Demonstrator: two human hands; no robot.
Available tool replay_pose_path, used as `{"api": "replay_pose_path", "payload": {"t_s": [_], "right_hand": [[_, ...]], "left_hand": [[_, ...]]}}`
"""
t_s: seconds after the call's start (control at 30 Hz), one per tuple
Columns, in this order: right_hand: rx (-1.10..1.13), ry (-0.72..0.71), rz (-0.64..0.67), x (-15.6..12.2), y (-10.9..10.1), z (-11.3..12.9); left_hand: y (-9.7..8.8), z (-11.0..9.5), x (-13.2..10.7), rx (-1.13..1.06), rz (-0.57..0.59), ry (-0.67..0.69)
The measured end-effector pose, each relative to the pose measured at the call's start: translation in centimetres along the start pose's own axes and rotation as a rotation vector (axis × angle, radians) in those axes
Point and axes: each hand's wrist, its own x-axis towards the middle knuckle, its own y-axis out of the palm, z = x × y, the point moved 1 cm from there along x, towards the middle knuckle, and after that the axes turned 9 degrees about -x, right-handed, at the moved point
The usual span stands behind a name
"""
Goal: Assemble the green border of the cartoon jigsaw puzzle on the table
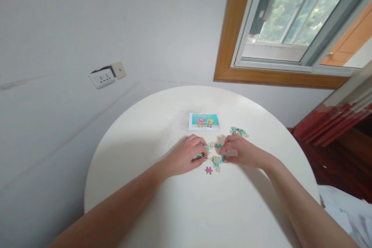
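Small jigsaw puzzle pieces [216, 160] lie loosely between my two hands on the white table, some teal side up and others with their plain beige backs showing. My left hand [187, 155] rests on the left of them, its fingers curled and closed over teal puzzle pieces [200, 155] that they partly hide. From the right comes my right hand [241, 149], with thumb and fingertips bent around a teal puzzle piece [223, 157]. Close in front lies a pink puzzle piece [208, 170].
Behind the hands lies a picture card [204, 121] with cartoon figures. A heap of puzzle pieces [238, 131] sits beyond my right hand. The round white table [139, 131] meets a wall with a socket [102, 78]; a wood-framed window [225, 58] is at the right.
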Motion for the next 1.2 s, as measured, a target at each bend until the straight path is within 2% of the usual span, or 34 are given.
{"api": "replay_pose_path", "payload": {"t_s": [0.2,0.33,0.5,0.57,0.67,0.77,0.83,1.0,1.2], "right_hand": [[0.033,-0.025,0.053,0.7,0.3,0.4],[0.103,-0.018,0.033,0.9,0.5,0.3],[0.309,0.147,0.037,1.2,0.9,0.0],[0.383,0.21,-0.016,1.3,0.8,-0.6],[0.424,0.308,-0.204,1.0,0.4,-2.7],[0.326,0.525,-0.417,0.2,-0.1,-6.0],[0.189,0.642,-0.48,-0.3,0.1,-8.2],[-0.027,0.646,-0.515,-0.5,1.4,-11.0],[-0.211,0.645,-0.557,-0.7,1.2,-10.5]], "left_hand": [[0.0,-0.1,0.2,-0.008,0.004,0.01],[0.0,0.0,0.2,-0.02,0.007,0.012],[0.0,0.0,0.1,-0.02,0.01,0.008],[0.0,0.0,0.1,-0.022,0.012,0.008],[-0.1,-0.1,0.1,-0.031,0.012,0.011],[0.0,0.0,0.1,-0.033,0.012,0.016],[0.0,0.0,0.1,-0.032,0.013,0.016],[0.0,0.2,0.1,-0.034,0.016,0.009],[-0.2,0.0,0.1,-0.033,0.009,-0.007]]}}
